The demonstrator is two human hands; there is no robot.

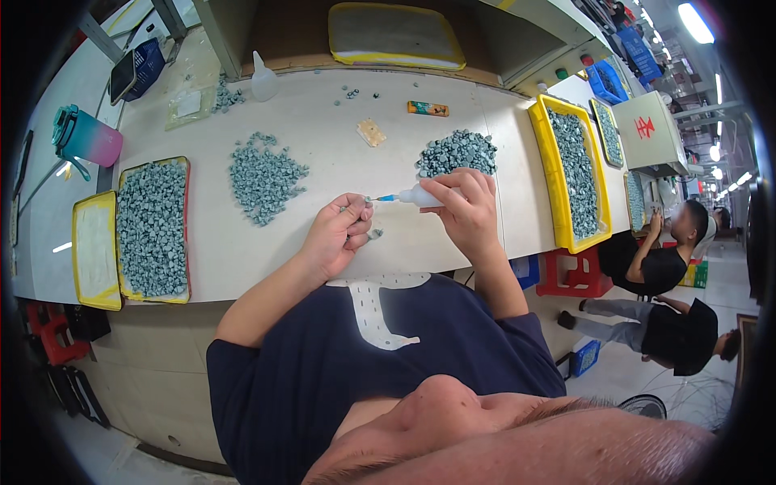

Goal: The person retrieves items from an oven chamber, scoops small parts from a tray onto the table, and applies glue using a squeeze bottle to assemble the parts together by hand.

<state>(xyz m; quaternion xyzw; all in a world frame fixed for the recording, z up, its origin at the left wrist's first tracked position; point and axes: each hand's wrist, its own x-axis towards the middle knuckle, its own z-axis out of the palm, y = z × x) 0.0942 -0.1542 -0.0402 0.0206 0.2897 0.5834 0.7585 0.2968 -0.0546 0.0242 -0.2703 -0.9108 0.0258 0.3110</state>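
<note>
Closest in: wearer's head [558, 440] along the lower edge, then dark blue shirt [283, 388] up against the table [347, 145]. Both hands met over the table, just past the shirt.

Left hand [339, 234]: thumb and finger pinched together on a small piece [368, 200], grey-green, mostly hidden by the fingertips. Second piece [376, 234] sat by the lower fingers; couldn't tell if held or just lying there.

Right hand [467, 206]: thumb and fingers clamped round a white squeeze bottle [417, 196], tilted nearly flat, blue nozzle [386, 198] aimed left at the pinched piece. Tip touching or just short of it: couldn't tell.

Handling, my judgement: piece looked light and hard, maybe slick, easy to flick out of a pinch. Best hold was by its edges, face clear of the nozzle. Bottle looked light and soft-walled; a hard squeeze would likely dump too much. Best held on the body, not the nozzle. Thin tip looked easy to bend.

Around: lighter loose pile [265, 174] beyond the left forearm, darker pile [457, 152] just past the right hand. Full tray [152, 230] far left, yellow bin [605, 190] of pieces far right. Spare bottle [263, 81], tan block [371, 132] and orange packet [428, 108] stood or lay toward the back.
</note>
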